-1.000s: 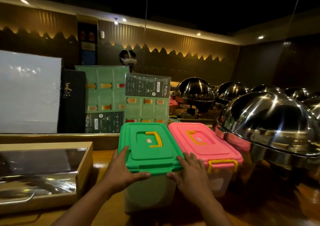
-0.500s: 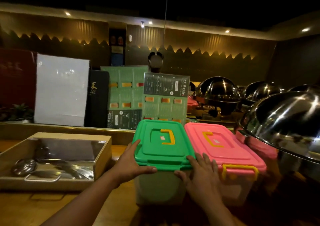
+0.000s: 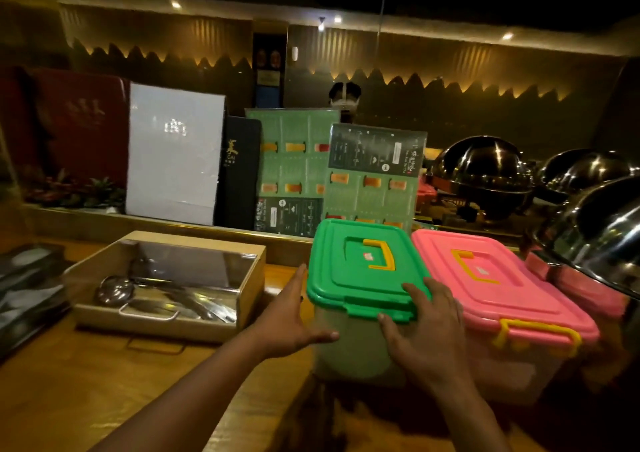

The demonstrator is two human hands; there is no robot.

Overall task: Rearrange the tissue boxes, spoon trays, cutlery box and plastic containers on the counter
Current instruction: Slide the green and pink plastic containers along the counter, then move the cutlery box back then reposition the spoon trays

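Nearest to the camera, both hands are on the green-lidded container [image 3: 363,299], which stands on the wooden counter [image 3: 104,382]. The left hand [image 3: 291,316] lies flat against its left wall, fingers stretched toward the back and thumb across the front, under the lid rim. The right hand [image 3: 424,330] covers the front right corner, with spread fingers [image 3: 420,287] resting on the lid edge. Neither hand is closed around anything; together they press the container between them.

The body under the lid is cloudy, thin plastic, so I judge it will be stiff enough but a little flexible and smooth, and it can slip if it is squeezed only with flat palms. In this dim light I cannot see what is inside, so the weight is uncertain. The yellow handle [image 3: 379,254] on top of the lid is a possible hold, but only if the front clip is locked. For a short move along the counter, a hold low on the two side walls seems safer.

Just right of the green-lidded container, touching or nearly touching it, is the pink-lidded container [image 3: 498,289]. To the left of it, a little apart, sits the cutlery box [image 3: 166,289] with a ladle and other steel pieces inside. Behind it stand menu cards [image 3: 374,178], and far to the right are steel dome lids [image 3: 485,171].
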